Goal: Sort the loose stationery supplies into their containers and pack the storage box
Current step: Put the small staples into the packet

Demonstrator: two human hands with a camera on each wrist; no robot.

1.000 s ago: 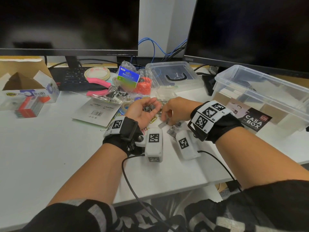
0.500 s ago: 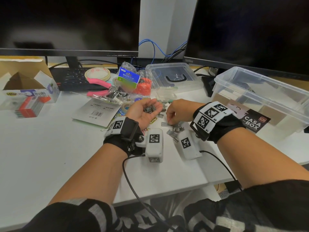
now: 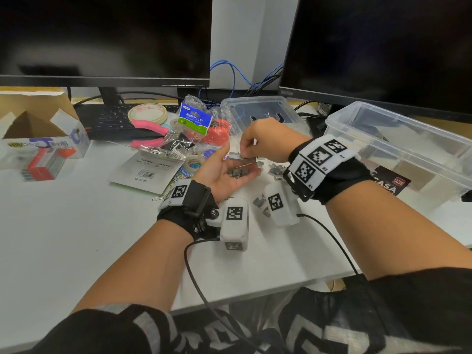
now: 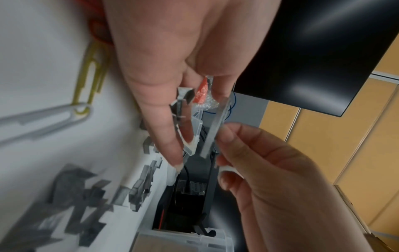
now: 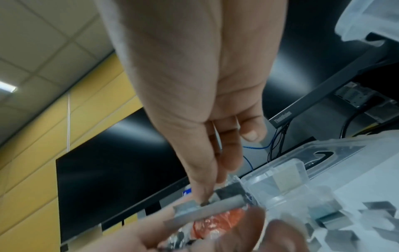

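Note:
My left hand (image 3: 226, 172) lies palm up over the desk, its fingers loosely spread, with a small heap of grey staple strips (image 3: 240, 172) resting in the palm. Just above that palm, my right hand (image 3: 246, 149) pinches one long staple strip (image 3: 240, 156) between thumb and fingertips. The same staple strip (image 4: 212, 131) shows in the left wrist view and as a grey bar (image 5: 211, 209) in the right wrist view. More loose staples (image 3: 275, 171) lie scattered on the desk under my right wrist. The big clear storage box (image 3: 398, 144) stands open at the right.
A clear lid with a black handle (image 3: 258, 111) lies behind my hands. To their left lie a binder clip bag (image 3: 195, 120), tape rolls (image 3: 146, 113), pink pliers (image 3: 150, 129), paper clips (image 4: 43, 119) and a card pack (image 3: 146, 167). An open carton (image 3: 38, 139) sits far left. Two monitors stand behind.
My right hand has risen from the loose staples on the desk with a strip pinched in it and now hovers over the left palm. The left hand has lifted slightly.

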